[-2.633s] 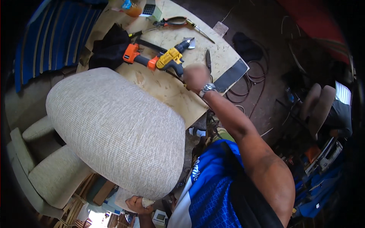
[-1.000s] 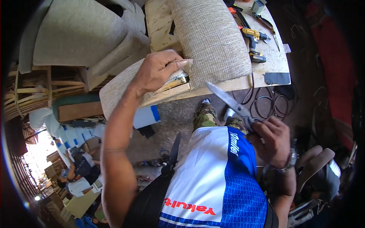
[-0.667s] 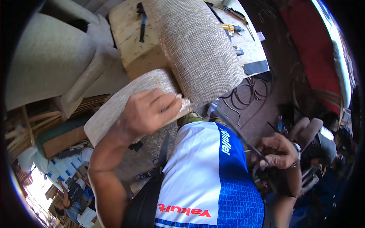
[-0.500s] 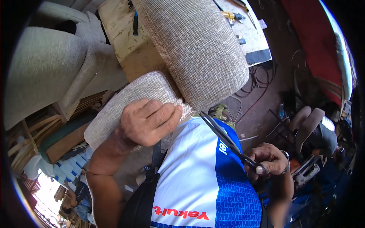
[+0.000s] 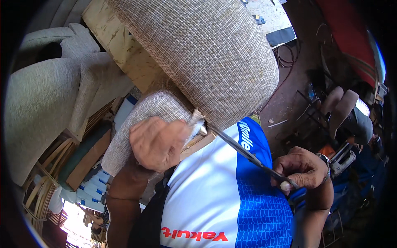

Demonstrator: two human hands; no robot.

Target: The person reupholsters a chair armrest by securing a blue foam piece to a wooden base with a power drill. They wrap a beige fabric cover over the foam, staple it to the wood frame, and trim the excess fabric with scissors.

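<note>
In front of me is a furniture piece in beige woven fabric: a large padded block (image 5: 206, 53) with a smaller padded section (image 5: 159, 103) at its near left. My left hand (image 5: 159, 144) is closed at the near corner of the smaller section, pinching the fabric edge (image 5: 197, 117). White padding and a bare wooden edge (image 5: 199, 144) show beneath that corner. Closed round the handles of long dark scissors (image 5: 245, 153) is my right hand (image 5: 304, 169), off to the right. The blades look nearly together, their tips against the gathered fabric at the corner.
A worn worktable (image 5: 120, 49) supports the piece; tools lie at its far right. Grey upholstered furniture (image 5: 43, 107) stands left, above stacked wooden frames (image 5: 51, 161). Hoses (image 5: 287, 56) run over the floor at right. Another person (image 5: 97, 221) is at the lower left.
The padded piece appears larger and closer. The fabric at the corner has been pulled back, baring the wooden edge and padding. The scissor tips have moved left to the fabric.
</note>
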